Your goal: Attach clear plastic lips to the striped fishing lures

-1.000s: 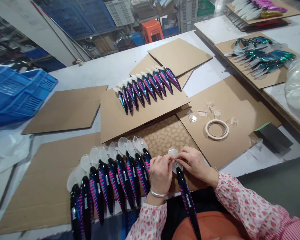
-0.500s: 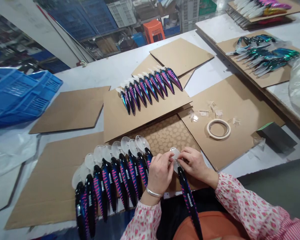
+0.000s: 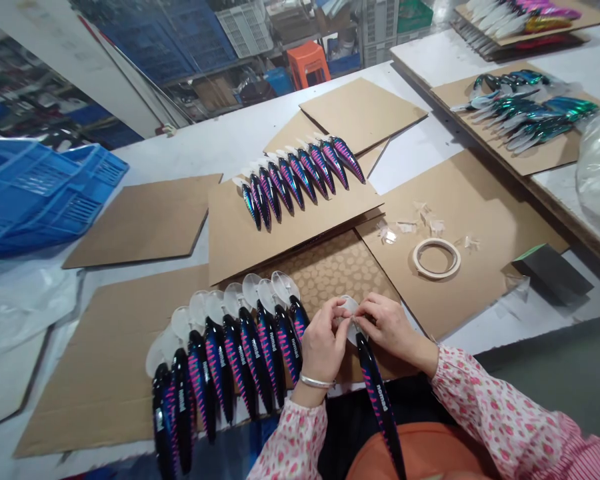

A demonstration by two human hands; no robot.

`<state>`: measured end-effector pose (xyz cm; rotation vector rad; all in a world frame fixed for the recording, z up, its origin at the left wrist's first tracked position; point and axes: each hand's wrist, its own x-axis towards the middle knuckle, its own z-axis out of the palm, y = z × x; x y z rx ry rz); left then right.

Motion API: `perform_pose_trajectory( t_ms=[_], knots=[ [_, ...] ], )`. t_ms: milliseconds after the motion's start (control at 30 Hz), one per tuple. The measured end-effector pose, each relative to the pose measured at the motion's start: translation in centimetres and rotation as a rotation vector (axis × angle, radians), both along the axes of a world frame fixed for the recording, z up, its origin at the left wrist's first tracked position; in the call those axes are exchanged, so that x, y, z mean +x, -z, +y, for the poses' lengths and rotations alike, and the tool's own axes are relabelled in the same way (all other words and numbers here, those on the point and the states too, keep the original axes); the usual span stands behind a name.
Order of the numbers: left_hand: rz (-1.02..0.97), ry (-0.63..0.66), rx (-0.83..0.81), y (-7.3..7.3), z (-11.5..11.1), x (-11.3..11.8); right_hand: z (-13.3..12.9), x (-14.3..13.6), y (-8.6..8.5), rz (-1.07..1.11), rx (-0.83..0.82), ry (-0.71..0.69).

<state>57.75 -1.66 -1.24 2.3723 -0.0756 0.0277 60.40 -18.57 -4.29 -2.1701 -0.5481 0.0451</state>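
Note:
A long fishing lure (image 3: 379,400), black with blue and pink stripes and the word "nomad", hangs over the table's front edge with its clear round bill toward my fingers. My left hand (image 3: 326,340) pinches the bill from the left, fingers closed. From the other side my right hand (image 3: 387,323) also pinches at the bill, close to where it joins the body. Whatever small piece lies between the fingertips is hidden. To the left, a row of similar lures (image 3: 237,357) lies with clear bills on cardboard and tails past the edge.
More striped lures (image 3: 300,175) lie on a raised cardboard sheet (image 3: 230,250). Right of it are a tape roll (image 3: 437,259), small tape pieces (image 3: 407,227) and a dark block (image 3: 553,270). Green lures (image 3: 540,110) sit at far right; a blue crate (image 3: 40,193) stands left.
My left hand has shifted slightly right, closer to my right hand at the bill. The lure stays in nearly the same place.

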Motion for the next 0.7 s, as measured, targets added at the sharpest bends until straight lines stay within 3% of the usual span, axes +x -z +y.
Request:
perform_pose_trajectory(
  t_ms=[100,267,367,467,567,700],
  knots=[
    [-0.023,0.021,0.050,0.1,-0.3,0.3,-0.8,-1.3,-0.8,0.080,0.051,-0.011],
    [-0.089,-0.014,0.095,0.0,-1.1,0.2,-2.4,-5.5,-2.6,0.485,0.118,-0.218],
    [-0.168,-0.042,0.086,-0.9,-1.0,-0.6,-2.0,-5.8,-2.4,0.502,0.151,-0.185],
    [-0.274,-0.031,0.107,-2.0,-0.1,-2.1,0.4,-3.8,-1.5,0.350,0.237,-0.182],
    [-0.309,0.054,0.224,-2.0,0.8,-3.8,3.5,-0.6,-1.0,0.189,0.244,-0.257],
    [-0.317,0.032,0.485,0.3,1.2,-5.0,5.1,6.0,-2.4,0.058,-0.178,-0.386]
  ],
)
